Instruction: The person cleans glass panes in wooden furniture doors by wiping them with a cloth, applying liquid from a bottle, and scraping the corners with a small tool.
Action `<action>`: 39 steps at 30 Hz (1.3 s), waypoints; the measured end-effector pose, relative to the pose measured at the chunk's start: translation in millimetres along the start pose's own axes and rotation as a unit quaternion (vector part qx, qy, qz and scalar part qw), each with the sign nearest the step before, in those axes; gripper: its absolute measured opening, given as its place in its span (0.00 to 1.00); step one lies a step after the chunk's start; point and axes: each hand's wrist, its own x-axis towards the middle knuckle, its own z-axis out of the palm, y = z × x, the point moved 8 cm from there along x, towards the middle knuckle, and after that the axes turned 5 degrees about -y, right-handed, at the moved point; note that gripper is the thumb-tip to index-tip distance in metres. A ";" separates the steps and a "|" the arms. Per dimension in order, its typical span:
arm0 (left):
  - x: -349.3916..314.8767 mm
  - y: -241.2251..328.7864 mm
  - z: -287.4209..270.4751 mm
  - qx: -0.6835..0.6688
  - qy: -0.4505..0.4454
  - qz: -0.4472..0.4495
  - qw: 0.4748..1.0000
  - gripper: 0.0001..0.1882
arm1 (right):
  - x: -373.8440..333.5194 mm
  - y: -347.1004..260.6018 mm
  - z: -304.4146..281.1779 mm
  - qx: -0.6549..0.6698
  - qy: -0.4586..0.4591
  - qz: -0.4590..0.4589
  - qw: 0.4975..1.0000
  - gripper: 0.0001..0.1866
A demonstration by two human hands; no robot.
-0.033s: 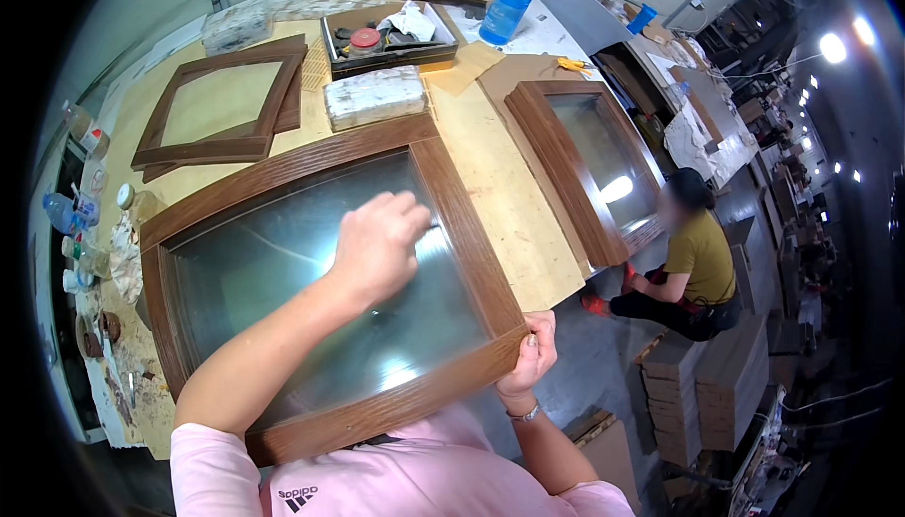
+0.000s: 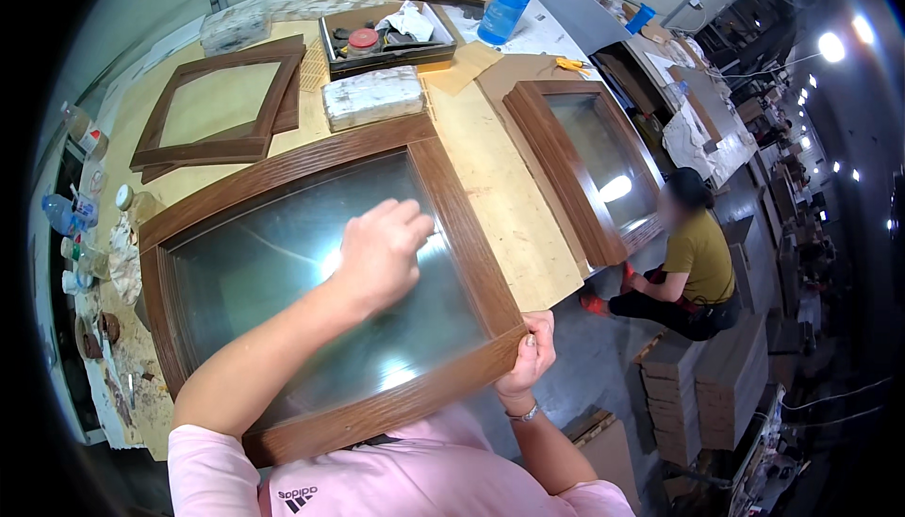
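A brown wood-grain cabinet door (image 2: 476,277) with a glass pane (image 2: 283,281) lies tilted across the near side of the table, close to my body. Over the pane's right half is my left hand (image 2: 385,253), its fingers curled in a closed fist near the glass. Whatever it may hold is hidden beneath the fingers. My right hand (image 2: 530,359) grips the door's near right corner, thumb on top and fingers wrapped round the edge.
Stacked frames (image 2: 212,151), a wrapped white block (image 2: 374,98), a box of supplies (image 2: 391,60) and a blue bottle (image 2: 507,6) stand behind. More glazed doors (image 2: 556,168) lie right. Bottles (image 2: 85,211) line the left edge. A co-worker (image 2: 699,253) crouches at right.
My left hand has shifted very slightly over the glass. My right hand keeps its grip on the corner, and the door lies almost the same.
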 end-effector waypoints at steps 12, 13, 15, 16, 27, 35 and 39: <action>-15.9 -47.0 -22.2 -0.221 -0.033 -0.100 0.970 0.05 | 7.5 -3.0 -6.9 0.009 -0.083 0.080 0.993 0.14; -25.8 -80.0 -24.6 -0.307 -0.016 -0.183 0.934 0.03 | 17.8 -18.0 -9.5 -0.069 -0.122 0.028 0.990 0.14; -43.5 -118.3 -33.4 -0.399 0.011 -0.251 0.882 0.03 | 44.9 -49.2 0.2 -0.212 -0.202 -0.075 0.953 0.16; -50.3 -124.5 -33.6 -0.448 -0.006 -0.296 0.844 0.04 | 57.0 -71.5 22.9 -0.264 -0.254 -0.126 0.922 0.20; -50.6 -119.9 -40.4 -0.362 0.038 -0.216 0.906 0.04 | 92.5 -71.7 117.9 -0.356 -0.367 -0.276 0.814 0.22; -31.9 -105.2 -39.0 -0.224 -0.002 -0.193 0.955 0.07 | 108.5 -54.5 94.0 -0.327 -0.243 -0.217 0.887 0.32; 12.6 -87.1 -41.3 -0.042 0.033 -0.087 0.995 0.05 | 107.6 -24.4 113.2 -0.298 -0.369 0.031 0.880 0.34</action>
